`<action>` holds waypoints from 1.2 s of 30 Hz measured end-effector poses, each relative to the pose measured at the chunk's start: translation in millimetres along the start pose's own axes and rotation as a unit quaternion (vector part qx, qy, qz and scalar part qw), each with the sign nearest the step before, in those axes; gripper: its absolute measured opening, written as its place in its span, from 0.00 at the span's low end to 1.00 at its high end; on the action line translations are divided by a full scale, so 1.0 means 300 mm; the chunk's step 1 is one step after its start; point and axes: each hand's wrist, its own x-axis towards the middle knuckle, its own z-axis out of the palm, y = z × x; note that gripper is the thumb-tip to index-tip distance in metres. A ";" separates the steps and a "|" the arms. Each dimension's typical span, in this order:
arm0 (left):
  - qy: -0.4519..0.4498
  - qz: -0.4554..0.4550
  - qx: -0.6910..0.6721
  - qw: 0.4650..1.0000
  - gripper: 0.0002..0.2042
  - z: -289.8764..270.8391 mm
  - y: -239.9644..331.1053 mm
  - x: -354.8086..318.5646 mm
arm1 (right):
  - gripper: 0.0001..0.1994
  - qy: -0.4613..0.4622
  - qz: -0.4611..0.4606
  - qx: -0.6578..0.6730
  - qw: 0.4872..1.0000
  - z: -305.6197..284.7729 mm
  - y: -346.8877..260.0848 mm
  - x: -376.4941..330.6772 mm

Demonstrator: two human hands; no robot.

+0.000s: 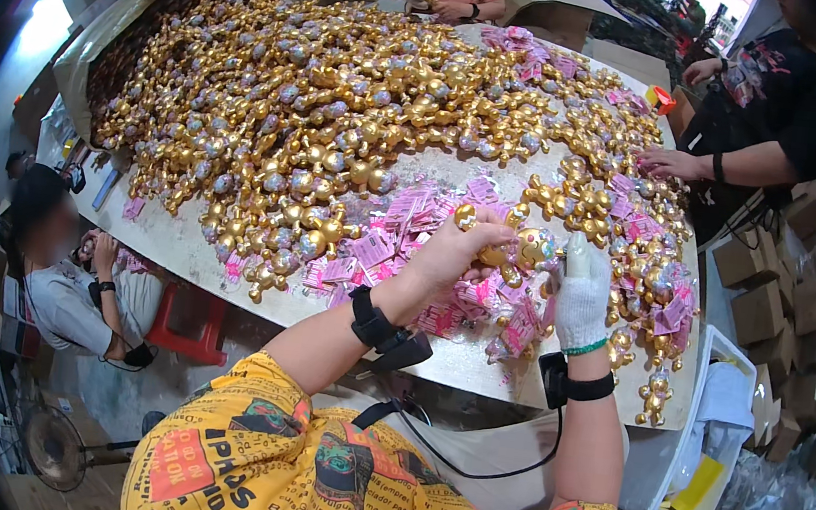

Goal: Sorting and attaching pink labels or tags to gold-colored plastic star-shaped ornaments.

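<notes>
A shiny gold bear-like figurine (529,249) with a glittery multicoloured part is in front of me, above the near side of the table. My bare left hand (459,249) is closed round its left end. At its right end, my right hand (582,300), in a white knit glove with a green cuff, has its fingers closed against it; the fingertips are partly hidden. Under and beside my hands lies a heap of small pink printed packets (403,214) in clear plastic. More gold figurines (576,196) lie just beyond the right hand.
A large pile of gold figurines (326,95) covers much of the pale table (191,256). A white bin (702,410) stands at right, near cardboard boxes (760,305). Co-workers stand far and right; another sits at left by a red stool (191,326).
</notes>
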 end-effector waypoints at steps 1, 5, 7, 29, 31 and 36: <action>-0.009 0.007 0.008 1.000 0.06 -0.005 -0.002 -0.003 | 0.18 -0.006 -0.006 -0.010 1.000 -0.001 0.013 0.002; -0.013 0.041 0.073 0.996 0.05 0.001 0.007 -0.025 | 0.19 -0.001 -0.085 -0.106 0.991 -0.010 0.118 0.017; -0.012 0.053 0.100 0.993 0.05 0.011 0.013 -0.034 | 0.19 0.005 -0.129 -0.166 0.978 -0.020 0.144 0.017; -0.006 0.512 0.529 0.676 0.07 0.028 -0.038 -0.027 | 0.24 0.007 -0.097 -0.169 0.981 0.010 0.082 0.014; 0.005 0.457 0.485 0.746 0.11 0.061 -0.019 -0.002 | 0.21 0.004 -0.080 -0.196 0.977 -0.037 0.083 0.060; 0.015 0.337 0.279 0.899 0.22 0.062 -0.013 0.034 | 0.14 0.056 0.209 0.182 0.959 -0.036 -0.020 0.058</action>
